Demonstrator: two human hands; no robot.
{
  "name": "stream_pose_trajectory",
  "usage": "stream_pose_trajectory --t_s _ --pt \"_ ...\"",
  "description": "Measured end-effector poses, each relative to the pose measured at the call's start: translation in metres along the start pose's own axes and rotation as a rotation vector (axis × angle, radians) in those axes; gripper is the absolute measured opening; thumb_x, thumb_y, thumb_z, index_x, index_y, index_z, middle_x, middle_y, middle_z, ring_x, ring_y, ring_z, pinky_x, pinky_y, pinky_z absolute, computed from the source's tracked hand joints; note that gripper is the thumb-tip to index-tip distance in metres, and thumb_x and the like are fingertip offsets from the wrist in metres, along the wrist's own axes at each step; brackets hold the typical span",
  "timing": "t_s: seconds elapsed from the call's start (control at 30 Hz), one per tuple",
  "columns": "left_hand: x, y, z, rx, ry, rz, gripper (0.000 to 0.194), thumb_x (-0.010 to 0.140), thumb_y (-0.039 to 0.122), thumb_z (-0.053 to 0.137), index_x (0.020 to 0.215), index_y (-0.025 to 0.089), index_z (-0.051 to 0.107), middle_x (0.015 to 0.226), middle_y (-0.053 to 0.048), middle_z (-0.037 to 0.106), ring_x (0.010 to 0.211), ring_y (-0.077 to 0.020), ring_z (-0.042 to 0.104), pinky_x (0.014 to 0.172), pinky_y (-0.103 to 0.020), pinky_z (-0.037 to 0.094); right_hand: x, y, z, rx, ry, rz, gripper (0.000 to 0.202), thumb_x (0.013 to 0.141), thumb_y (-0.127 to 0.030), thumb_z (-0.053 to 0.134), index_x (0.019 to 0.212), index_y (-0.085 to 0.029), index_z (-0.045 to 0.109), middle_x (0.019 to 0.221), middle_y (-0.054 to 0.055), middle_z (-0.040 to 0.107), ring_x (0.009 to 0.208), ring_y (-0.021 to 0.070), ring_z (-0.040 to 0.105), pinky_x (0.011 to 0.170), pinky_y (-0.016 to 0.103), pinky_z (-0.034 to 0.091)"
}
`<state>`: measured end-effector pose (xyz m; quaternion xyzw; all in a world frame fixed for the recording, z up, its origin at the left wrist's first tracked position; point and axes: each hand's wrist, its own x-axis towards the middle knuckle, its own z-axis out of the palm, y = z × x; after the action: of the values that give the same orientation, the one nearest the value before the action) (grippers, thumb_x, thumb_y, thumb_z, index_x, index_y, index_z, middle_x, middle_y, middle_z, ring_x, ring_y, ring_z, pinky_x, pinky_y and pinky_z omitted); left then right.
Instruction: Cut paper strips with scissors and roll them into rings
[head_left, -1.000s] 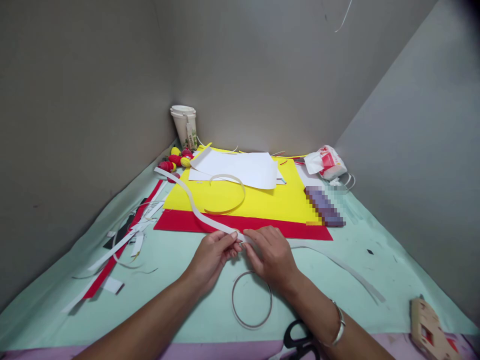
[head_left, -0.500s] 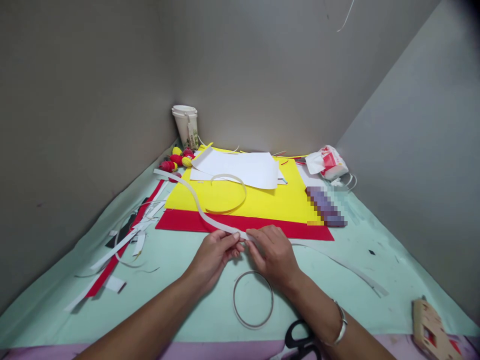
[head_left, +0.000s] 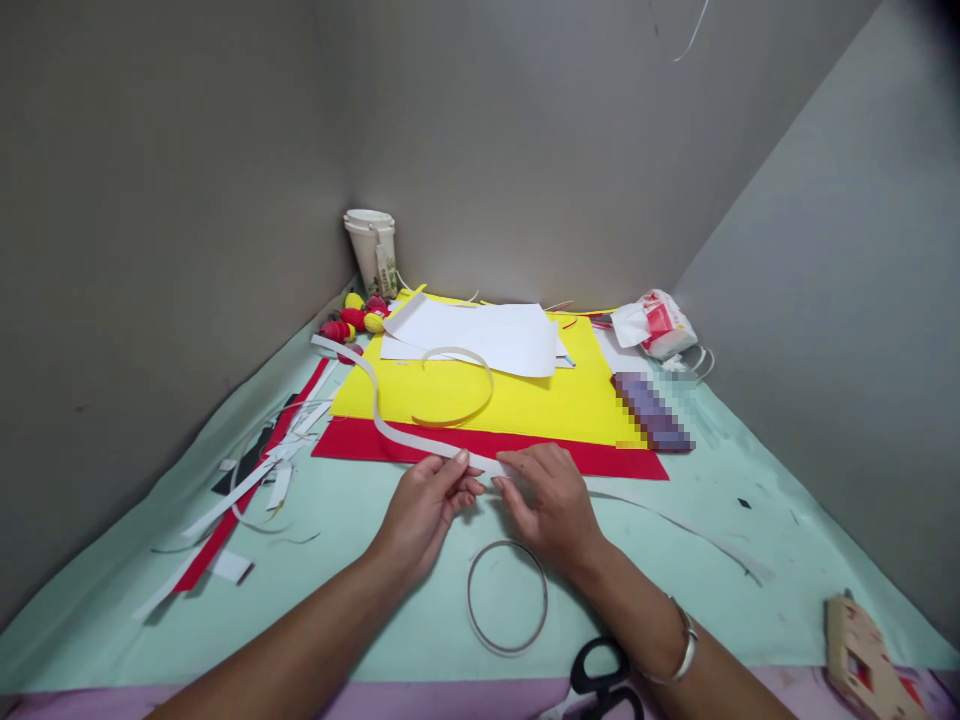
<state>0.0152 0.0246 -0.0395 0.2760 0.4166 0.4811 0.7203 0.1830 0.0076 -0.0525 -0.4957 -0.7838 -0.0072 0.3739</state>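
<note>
A long narrow white strip [head_left: 409, 438] runs across both hands, one end curling up to the far left and the other trailing to the right over the table. My left hand [head_left: 435, 500] is closed on it, thumb on top. Just to the right, my right hand [head_left: 551, 495] grips the same strip between thumb and fingers, partly hiding it. Below the hands lies a thin ring-shaped band [head_left: 507, 598]. Black-handled scissors [head_left: 604, 680] rest by my right forearm, their blades out of view. Beyond the hands are a red sheet [head_left: 364, 442] and a yellow sheet [head_left: 562, 405].
White paper [head_left: 480, 335] and a curled strip [head_left: 491, 385] lie on the yellow sheet. Cut scraps [head_left: 281, 480] are piled left. Behind stand stacked cups [head_left: 371, 250] beside red and yellow thread bundles [head_left: 360, 318]. A tissue pack [head_left: 660, 325] and a beige tool [head_left: 859, 650] sit right.
Both hands keep hold of the strip, and a slightly larger gap shows between them. The strip's left part bends more, and its right tail has shifted slightly left.
</note>
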Motion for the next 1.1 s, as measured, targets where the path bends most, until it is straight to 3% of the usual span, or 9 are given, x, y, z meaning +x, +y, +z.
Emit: stream_pose_trajectory --t_s 0.17,0.3,0.5,0.63,0.77,0.9,1.1 --pt "0.0019 -0.0027 -0.0015 0.045 -0.009 0.013 0.019 0.079 0.028 0.071 0.076 0.010 0.065 0.067 -0.005 0.067 0.061 -0.0099 0.059 0.057 -0.019 0.046 0.0035 0.0005 -0.0016 0.166 0.013 0.121 0.007 0.088 -0.026 0.058 0.088 -0.020 0.062 0.082 0.004 0.066 0.077 0.0199 0.056 0.073 0.035 0.042" --pt "0.0008 -0.0035 -0.0014 0.060 -0.020 0.017 0.020 0.078 0.029 0.071 0.079 0.009 0.066 0.072 -0.007 0.068 0.063 -0.0103 0.059 0.058 -0.019 0.046 0.0063 0.0029 -0.0016 0.213 -0.010 0.170 0.011 0.087 -0.026 0.058 0.078 -0.021 0.059 0.075 0.003 0.063 0.073 0.0190 0.054 0.070 0.034 0.041" --pt "-0.0012 -0.0012 -0.0003 0.026 -0.033 0.028 0.027 0.080 0.036 0.068 0.082 0.009 0.065 0.075 -0.008 0.068 0.066 -0.0131 0.061 0.058 -0.021 0.047 0.0065 0.0038 -0.0036 0.241 -0.035 0.174 0.011 0.087 -0.020 0.054 0.077 -0.020 0.058 0.074 0.003 0.061 0.073 0.0184 0.052 0.069 0.033 0.039" --pt "0.0018 -0.0001 -0.0030 -0.001 0.037 0.067 0.024 0.076 0.034 0.073 0.080 0.012 0.064 0.067 -0.003 0.064 0.065 -0.0110 0.058 0.061 -0.020 0.046 0.0058 0.0073 -0.0063 0.252 -0.041 0.197 0.013 0.086 -0.018 0.051 0.074 -0.020 0.056 0.072 0.002 0.059 0.071 0.0179 0.051 0.066 0.032 0.039" --pt "0.0027 0.0016 -0.0041 0.018 0.079 0.091 0.024 0.073 0.034 0.074 0.074 0.013 0.062 0.062 -0.001 0.062 0.061 -0.0094 0.055 0.061 -0.020 0.044 0.0056 0.0091 -0.0064 0.248 -0.041 0.200 0.018 0.089 -0.022 0.048 0.073 -0.020 0.055 0.070 0.002 0.058 0.069 0.0173 0.051 0.066 0.031 0.039" --pt "0.0007 0.0020 -0.0023 0.083 0.081 0.102 0.025 0.075 0.035 0.072 0.072 0.012 0.062 0.061 -0.001 0.061 0.059 -0.0094 0.053 0.058 -0.019 0.042 0.0057 0.0079 -0.0040 0.178 -0.044 0.157 0.019 0.088 -0.031 0.056 0.072 -0.020 0.056 0.069 0.002 0.060 0.068 0.0172 0.052 0.066 0.031 0.040" --pt "0.0012 -0.0012 -0.0031 0.103 0.068 0.104 0.026 0.076 0.035 0.070 0.074 0.010 0.064 0.062 -0.003 0.064 0.057 -0.0093 0.053 0.055 -0.020 0.041 0.0061 0.0086 -0.0038 0.174 -0.079 0.187 0.021 0.089 -0.029 0.053 0.071 -0.020 0.055 0.067 0.001 0.058 0.066 0.0168 0.050 0.062 0.030 0.039"
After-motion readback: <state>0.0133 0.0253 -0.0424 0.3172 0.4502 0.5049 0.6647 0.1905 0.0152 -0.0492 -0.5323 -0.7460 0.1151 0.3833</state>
